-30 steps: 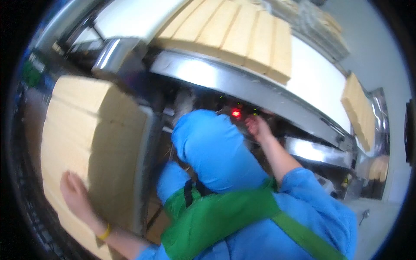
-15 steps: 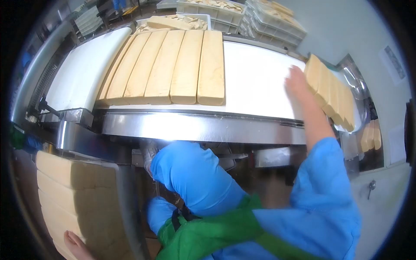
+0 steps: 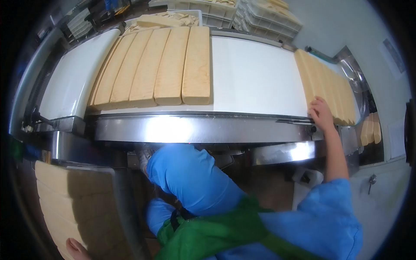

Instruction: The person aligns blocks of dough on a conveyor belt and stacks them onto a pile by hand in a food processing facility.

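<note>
My right hand (image 3: 320, 112) rests against the near end of a row of long pale-yellow loaf-like blocks (image 3: 323, 84) at the right end of the white belt. Its fingers are bent but apart, not wrapped round a block. At the lower left, part of my left hand (image 3: 78, 250) lies on similar blocks (image 3: 54, 208) packed in a grey tub (image 3: 123, 208). Those left fingers look loosely bent, with the rest cut off by the frame edge. Another row of long blocks (image 3: 162, 65) lies side by side on the left half of the white belt (image 3: 255, 76).
A steel rail (image 3: 195, 129) runs along the belt's near edge. Behind the belt stand a white crate of offcuts (image 3: 167, 19) and stacked plastic crates (image 3: 268, 19). More blocks (image 3: 370, 130) sit at the far right beside the wall. A white sloped panel (image 3: 71, 80) adjoins the belt's left end.
My right hand has moved from the belt side of the right-hand blocks down to their near end. Those blocks now stand in a more even row. My left hand has barely moved.
</note>
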### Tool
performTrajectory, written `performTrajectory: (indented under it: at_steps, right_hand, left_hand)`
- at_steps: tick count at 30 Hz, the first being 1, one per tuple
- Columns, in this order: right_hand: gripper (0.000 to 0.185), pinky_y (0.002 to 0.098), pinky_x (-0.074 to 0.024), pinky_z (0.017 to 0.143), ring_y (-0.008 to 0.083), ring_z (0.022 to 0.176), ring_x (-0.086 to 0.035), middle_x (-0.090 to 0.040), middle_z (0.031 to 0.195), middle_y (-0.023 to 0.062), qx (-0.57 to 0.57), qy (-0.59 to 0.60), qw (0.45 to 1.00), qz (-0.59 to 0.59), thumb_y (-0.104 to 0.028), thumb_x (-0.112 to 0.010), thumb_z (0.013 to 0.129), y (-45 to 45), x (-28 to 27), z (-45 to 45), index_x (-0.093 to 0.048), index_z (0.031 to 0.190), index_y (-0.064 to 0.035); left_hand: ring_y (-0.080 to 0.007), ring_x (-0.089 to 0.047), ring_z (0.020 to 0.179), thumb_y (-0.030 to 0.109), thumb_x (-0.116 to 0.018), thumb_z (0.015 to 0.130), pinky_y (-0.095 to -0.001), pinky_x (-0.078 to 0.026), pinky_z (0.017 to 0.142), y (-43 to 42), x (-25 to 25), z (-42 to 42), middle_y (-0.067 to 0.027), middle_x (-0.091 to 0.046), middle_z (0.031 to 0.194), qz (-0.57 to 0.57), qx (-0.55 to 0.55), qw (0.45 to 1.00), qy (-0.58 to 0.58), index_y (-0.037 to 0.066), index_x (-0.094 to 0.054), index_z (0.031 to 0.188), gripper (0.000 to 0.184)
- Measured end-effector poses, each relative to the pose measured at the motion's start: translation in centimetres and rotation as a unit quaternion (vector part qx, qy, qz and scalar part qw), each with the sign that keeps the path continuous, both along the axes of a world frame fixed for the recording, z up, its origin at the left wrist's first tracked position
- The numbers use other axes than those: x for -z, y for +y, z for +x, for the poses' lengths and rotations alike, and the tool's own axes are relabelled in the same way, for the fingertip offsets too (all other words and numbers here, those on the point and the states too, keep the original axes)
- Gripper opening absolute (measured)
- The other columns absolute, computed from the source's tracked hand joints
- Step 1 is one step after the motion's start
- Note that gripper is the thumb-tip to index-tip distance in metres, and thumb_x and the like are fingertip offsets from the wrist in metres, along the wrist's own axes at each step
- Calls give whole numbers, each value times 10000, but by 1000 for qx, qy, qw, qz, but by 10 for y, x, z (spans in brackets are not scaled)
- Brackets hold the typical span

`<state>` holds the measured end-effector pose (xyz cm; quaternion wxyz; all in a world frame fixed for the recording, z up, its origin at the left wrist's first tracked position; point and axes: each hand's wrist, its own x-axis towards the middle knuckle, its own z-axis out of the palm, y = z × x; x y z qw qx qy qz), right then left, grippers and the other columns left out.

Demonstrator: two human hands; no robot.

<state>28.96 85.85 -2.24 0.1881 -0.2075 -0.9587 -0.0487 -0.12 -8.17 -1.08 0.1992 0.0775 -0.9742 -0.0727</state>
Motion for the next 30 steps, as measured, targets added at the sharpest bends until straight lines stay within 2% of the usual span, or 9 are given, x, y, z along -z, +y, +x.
performTrajectory:
  at_steps: [3, 5, 9, 11, 14, 17, 24, 28, 30]
  right_hand:
    - [121, 409, -447, 945, 341, 1069, -565, -640, 1018, 126, -3, 106, 994, 15, -85, -628, 781, -28, 11, -18, -653, 882, -24]
    - [128, 416, -460, 916, 345, 1025, -585, -645, 1015, 128, -51, 188, 981, 17, -70, -622, 775, -100, -3, -70, -657, 894, -38]
    - [188, 413, -502, 789, 282, 895, -619, -642, 976, 90, -389, 115, 907, -115, -38, -635, 734, -239, 28, -118, -656, 913, -91]
    - [141, 403, -500, 765, 281, 877, -615, -640, 957, 91, -460, 58, 859, -217, -56, -648, 747, -290, 43, -136, -653, 886, -77]
    - [124, 391, -495, 762, 292, 870, -609, -641, 952, 96, -379, 8, 842, -383, -83, -651, 768, -306, 93, -143, -651, 887, -50]
    - [123, 381, -492, 777, 300, 871, -607, -651, 951, 101, -340, -22, 869, -359, -100, -640, 787, -303, 99, -154, -652, 888, -32]
    - [155, 392, -494, 816, 303, 917, -615, -658, 942, 116, -284, -74, 859, -420, -122, -642, 789, -305, 120, -171, -666, 912, -31]
    - [146, 398, -496, 815, 310, 916, -617, -656, 941, 130, -335, -70, 850, -402, -98, -623, 799, -312, 120, -173, -663, 918, -24]
    - [138, 401, -498, 808, 314, 911, -619, -655, 938, 137, -360, -80, 847, -383, -77, -617, 797, -313, 114, -174, -660, 916, -19]
  left_hand:
    - [-315, -570, 982, 327, -477, 994, -369, -450, 879, 3, -1, 2, -231, -590, 1087, 3, 11, 1000, -9, -85, -541, 1171, 453]
    - [-323, -559, 1085, 350, -481, 990, -364, -443, 945, 42, -20, 17, -238, -569, 1174, 29, -27, 998, -47, -73, -527, 1221, 483]
    - [-320, -562, 1120, 350, -489, 986, -361, -439, 977, 58, -21, 26, -236, -563, 1215, 79, -27, 996, -25, -66, -519, 1246, 491]
    - [-320, -567, 1104, 336, -488, 986, -362, -442, 968, 76, -26, 31, -240, -566, 1207, 90, -34, 995, -17, -71, -525, 1234, 478]
    - [-325, -573, 1084, 319, -487, 986, -364, -444, 956, 74, -29, 36, -243, -570, 1199, 68, -31, 997, -27, -75, -538, 1214, 458]
    - [-332, -575, 1073, 301, -483, 986, -365, -446, 947, 72, -28, 42, -235, -585, 1177, 49, -28, 998, -12, -73, -556, 1188, 431]
    - [-324, -586, 1052, 303, -494, 980, -362, -455, 927, 87, -30, 45, -222, -602, 1152, 69, -32, 997, 2, -62, -566, 1184, 424]
    - [-318, -589, 1050, 315, -495, 978, -363, -454, 928, 94, -31, 47, -216, -601, 1158, 75, -44, 996, 7, -57, -568, 1184, 432]
    - [-203, -558, 865, 288, -497, 990, -298, -461, 778, 91, -24, 45, -147, -595, 1011, 31, -5, 998, 53, -75, -560, 1163, 407]
